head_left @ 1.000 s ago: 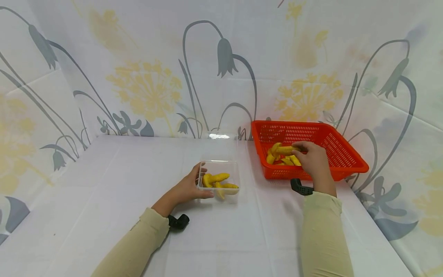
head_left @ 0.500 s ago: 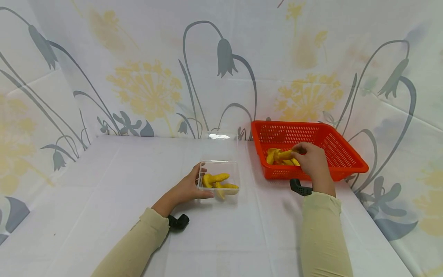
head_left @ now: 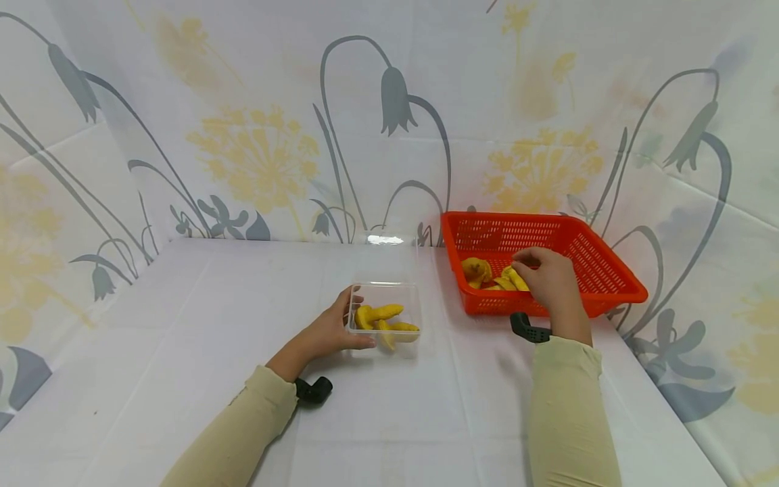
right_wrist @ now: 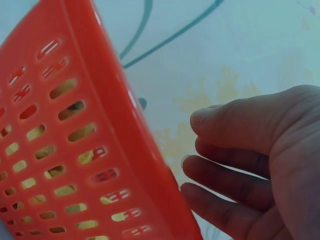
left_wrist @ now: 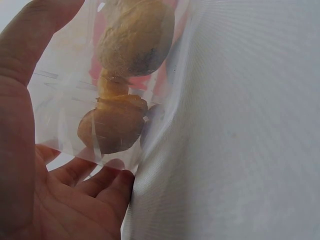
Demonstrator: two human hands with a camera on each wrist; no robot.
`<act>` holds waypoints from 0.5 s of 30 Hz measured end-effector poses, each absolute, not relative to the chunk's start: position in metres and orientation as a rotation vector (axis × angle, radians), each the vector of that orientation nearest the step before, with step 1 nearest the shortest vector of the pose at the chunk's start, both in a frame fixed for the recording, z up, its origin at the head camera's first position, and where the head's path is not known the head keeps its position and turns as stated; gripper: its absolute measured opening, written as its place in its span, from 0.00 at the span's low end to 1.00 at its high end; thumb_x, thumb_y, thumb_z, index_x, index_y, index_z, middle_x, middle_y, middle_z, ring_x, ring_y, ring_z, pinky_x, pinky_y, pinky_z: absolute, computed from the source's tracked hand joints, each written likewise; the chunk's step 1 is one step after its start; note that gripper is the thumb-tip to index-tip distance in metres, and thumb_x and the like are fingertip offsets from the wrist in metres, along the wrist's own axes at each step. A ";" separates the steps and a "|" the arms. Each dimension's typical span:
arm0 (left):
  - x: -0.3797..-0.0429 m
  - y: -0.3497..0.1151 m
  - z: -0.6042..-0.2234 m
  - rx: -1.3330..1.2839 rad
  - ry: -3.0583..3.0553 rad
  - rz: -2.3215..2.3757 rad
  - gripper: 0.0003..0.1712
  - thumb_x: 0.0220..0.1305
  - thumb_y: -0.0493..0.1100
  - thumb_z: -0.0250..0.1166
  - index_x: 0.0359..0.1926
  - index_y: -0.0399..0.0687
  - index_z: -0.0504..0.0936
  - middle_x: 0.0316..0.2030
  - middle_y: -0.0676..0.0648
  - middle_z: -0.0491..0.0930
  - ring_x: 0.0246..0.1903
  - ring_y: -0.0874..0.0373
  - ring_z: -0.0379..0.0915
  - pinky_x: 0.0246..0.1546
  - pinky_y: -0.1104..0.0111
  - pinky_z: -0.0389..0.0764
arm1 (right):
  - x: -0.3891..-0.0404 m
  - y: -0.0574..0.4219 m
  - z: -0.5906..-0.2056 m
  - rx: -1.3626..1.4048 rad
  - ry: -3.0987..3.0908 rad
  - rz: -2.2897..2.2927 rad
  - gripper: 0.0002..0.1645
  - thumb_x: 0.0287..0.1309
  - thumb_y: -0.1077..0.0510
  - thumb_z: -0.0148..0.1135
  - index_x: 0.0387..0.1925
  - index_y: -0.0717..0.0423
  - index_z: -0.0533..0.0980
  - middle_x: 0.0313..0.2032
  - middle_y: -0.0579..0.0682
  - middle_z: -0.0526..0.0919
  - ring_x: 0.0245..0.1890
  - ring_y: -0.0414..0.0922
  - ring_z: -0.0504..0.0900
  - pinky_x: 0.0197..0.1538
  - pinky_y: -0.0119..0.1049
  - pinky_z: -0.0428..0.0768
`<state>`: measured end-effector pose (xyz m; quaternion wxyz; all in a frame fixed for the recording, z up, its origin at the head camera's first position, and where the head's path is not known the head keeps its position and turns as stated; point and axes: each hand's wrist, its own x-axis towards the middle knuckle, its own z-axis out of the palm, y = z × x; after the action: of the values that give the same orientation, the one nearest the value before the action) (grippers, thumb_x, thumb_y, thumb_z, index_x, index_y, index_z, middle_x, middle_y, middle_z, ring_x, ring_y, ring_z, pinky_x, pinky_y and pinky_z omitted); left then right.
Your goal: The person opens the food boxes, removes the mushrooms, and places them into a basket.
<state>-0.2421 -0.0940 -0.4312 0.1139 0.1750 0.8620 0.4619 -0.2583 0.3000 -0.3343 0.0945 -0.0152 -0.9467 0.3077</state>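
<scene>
My left hand [head_left: 331, 331] holds a clear plastic box [head_left: 385, 292] from its left side, thumb in front and fingers behind. Inside lie yellow mushrooms [head_left: 383, 313]; in the left wrist view, a brownish mushroom cap [left_wrist: 114, 127] shows through the wall. The right hand [head_left: 550, 279] hovers at the near rim of a red basket [head_left: 599, 274]. Nothing shows between its thumb and loosely bent fingers in the right wrist view. More yellow mushrooms [head_left: 477, 269] lie in the basket, left of those fingers, and are partly hidden by the near wall.
A clear lid [head_left: 389, 257] stands raised behind the box. White cloth [head_left: 377, 412] covers the table, and a flower-patterned curtain [head_left: 262, 88] rises behind and at both sides. The basket's slotted wall [right_wrist: 60, 150] stands left of the right hand.
The mushroom pinched by my right hand has gone down into the basket and left those fingers. Its cap now rests at the basket's left. My left hand and the box have stayed put.
</scene>
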 end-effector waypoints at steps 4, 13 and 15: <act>-0.242 -0.094 -0.431 0.516 2.530 1.352 0.68 0.45 0.59 0.77 0.76 0.54 0.41 0.72 0.47 0.57 0.72 0.43 0.53 0.70 0.48 0.61 | -0.259 0.297 -0.332 -0.030 -2.811 0.915 0.19 0.68 0.46 0.55 0.53 0.52 0.77 0.52 0.58 0.80 0.51 0.56 0.75 0.51 0.51 0.80; -0.243 -0.095 -0.432 0.516 2.522 1.365 0.67 0.45 0.58 0.77 0.76 0.55 0.41 0.72 0.47 0.57 0.73 0.44 0.52 0.71 0.48 0.59 | -0.259 0.284 -0.327 -0.006 -2.821 0.935 0.19 0.67 0.46 0.57 0.53 0.51 0.77 0.51 0.56 0.80 0.51 0.55 0.74 0.54 0.52 0.79; -0.243 -0.095 -0.433 0.517 2.522 1.367 0.67 0.45 0.58 0.78 0.76 0.55 0.41 0.72 0.47 0.57 0.73 0.43 0.52 0.71 0.48 0.59 | -0.259 0.280 -0.326 -0.003 -2.829 0.938 0.20 0.66 0.46 0.57 0.53 0.51 0.77 0.51 0.56 0.80 0.52 0.55 0.74 0.54 0.52 0.79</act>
<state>-0.2432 -0.0950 -0.4325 0.1131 0.1763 0.8596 0.4660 -0.2593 0.2799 -0.3263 0.0806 -0.0011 -0.9461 0.3137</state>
